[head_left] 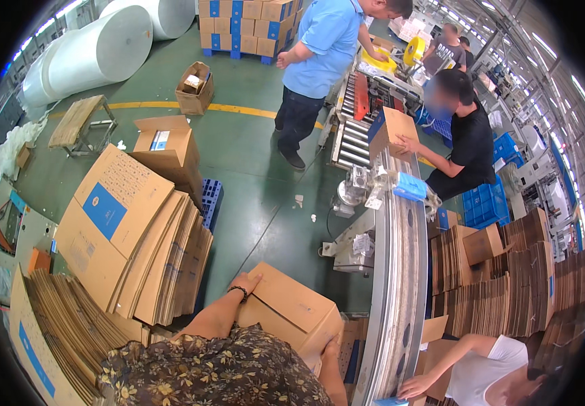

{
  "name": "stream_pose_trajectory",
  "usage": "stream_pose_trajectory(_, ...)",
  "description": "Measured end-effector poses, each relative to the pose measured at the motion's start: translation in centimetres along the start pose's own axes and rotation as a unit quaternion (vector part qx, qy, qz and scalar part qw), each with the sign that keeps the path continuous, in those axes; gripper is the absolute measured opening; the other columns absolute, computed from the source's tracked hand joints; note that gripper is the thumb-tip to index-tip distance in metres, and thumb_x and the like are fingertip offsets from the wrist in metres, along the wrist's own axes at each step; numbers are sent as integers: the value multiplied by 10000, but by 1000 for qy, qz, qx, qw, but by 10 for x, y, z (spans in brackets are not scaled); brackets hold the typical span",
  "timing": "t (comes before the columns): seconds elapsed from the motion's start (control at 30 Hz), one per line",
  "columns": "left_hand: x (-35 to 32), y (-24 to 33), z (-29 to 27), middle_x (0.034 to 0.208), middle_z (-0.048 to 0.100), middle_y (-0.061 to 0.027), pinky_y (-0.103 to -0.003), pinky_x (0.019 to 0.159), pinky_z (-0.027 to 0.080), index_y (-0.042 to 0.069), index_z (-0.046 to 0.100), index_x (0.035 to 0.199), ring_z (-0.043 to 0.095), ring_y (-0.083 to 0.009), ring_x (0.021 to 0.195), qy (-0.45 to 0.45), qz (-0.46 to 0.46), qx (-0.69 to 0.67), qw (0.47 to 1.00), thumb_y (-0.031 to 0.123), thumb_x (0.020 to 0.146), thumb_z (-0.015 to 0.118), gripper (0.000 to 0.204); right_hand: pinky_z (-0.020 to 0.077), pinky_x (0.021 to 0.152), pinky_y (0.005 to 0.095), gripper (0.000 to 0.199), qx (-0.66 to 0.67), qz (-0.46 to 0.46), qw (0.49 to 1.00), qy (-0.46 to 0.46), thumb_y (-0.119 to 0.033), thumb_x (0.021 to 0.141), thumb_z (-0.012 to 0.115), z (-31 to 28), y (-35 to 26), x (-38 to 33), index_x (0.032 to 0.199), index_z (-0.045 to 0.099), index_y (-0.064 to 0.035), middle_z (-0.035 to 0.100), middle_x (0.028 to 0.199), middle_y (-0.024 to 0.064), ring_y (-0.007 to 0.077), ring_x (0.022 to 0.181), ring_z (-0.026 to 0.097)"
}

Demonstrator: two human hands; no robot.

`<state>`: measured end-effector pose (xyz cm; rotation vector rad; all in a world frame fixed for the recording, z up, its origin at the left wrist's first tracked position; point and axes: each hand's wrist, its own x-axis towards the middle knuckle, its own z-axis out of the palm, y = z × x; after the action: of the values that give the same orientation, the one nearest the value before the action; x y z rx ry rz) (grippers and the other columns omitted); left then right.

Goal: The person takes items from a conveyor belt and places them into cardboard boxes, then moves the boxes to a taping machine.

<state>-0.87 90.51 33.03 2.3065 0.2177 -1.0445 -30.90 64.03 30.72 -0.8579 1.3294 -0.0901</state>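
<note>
A brown cardboard box (292, 296) is right in front of my body, its top flaps folded down flat. My left hand (246, 283) lies along the box's far left edge, with a dark beaded bracelet at the wrist. Against the right side is my right hand (331, 350), its fingers partly hidden by the box's edge. Between them, both hands hold the box. Stacks of flat folded cartons (177, 260) lean close to my left arm.
A metal conveyor (399, 291) runs along my right. One co-worker (472, 379) sits beyond it; another (465, 135) handles a box (394, 128) on it. A person in blue (319, 51) stands at rollers. An open box (171, 149) stands behind the carton stacks.
</note>
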Motion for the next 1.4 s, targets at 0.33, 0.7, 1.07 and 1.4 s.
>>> stream_pose_trajectory(0.33,95,71,-74,1359,525,-232,-480,1040,403,-17,427,1382,514,-366,1256,-31,74,20,997,777,818,420,974,405,1048,429,751,16,-71,997,20,-598,990,313,88,-63,69,1421,397,10,498,1407,141,316,1252,504)
stream_pose_trajectory(0.7,197,124,-205,1258,584,-251,-444,996,427,-12,484,1324,550,-384,1182,-10,78,-128,989,689,849,468,847,431,968,470,849,-306,-203,913,178,-622,978,232,248,-195,122,1205,562,127,589,1191,329,458,1149,547)
stream_pose_trajectory(1.07,291,53,-275,1226,606,-252,-413,962,430,-68,547,1249,576,-372,1134,133,-30,-338,931,662,883,467,821,401,1007,487,798,-482,-216,848,41,-597,980,245,509,-307,164,1208,558,100,568,1220,321,453,1184,521)
stream_pose_trajectory(1.4,348,150,-313,1170,640,-225,-403,932,470,-122,557,1221,619,-319,1051,274,-124,-407,862,717,868,434,918,389,1038,467,722,-527,-182,823,-103,-584,967,310,679,-455,250,1272,532,31,558,1294,256,405,1224,520)
